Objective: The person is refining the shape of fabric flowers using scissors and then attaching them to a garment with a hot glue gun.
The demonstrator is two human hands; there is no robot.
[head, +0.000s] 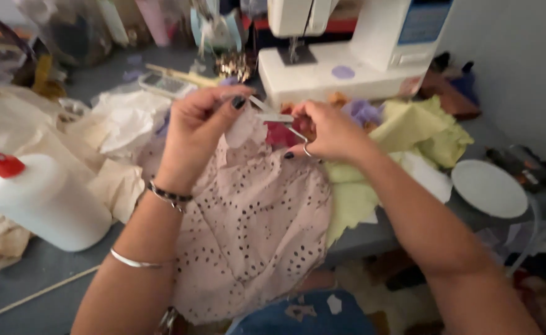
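Bare arms; dark nail polish; left wrist bracelet, silver bangle.

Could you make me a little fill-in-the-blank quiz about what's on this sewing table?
1. The right hand holds small ____.
2. The left hand pinches the edge of a ____ eyelet fabric.
3. The white bottle at the left has a ____ cap.
4. Behind the hands stands a white sewing ____.

Missing words: scissors; pink; red; machine

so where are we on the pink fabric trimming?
Done: can't tell, no cut piece clearly shows. In hand: left hand pinches the top edge of the pink eyelet fabric; right hand works small scissors at that edge. Left: the rest of the fabric hangs untouched over the table.
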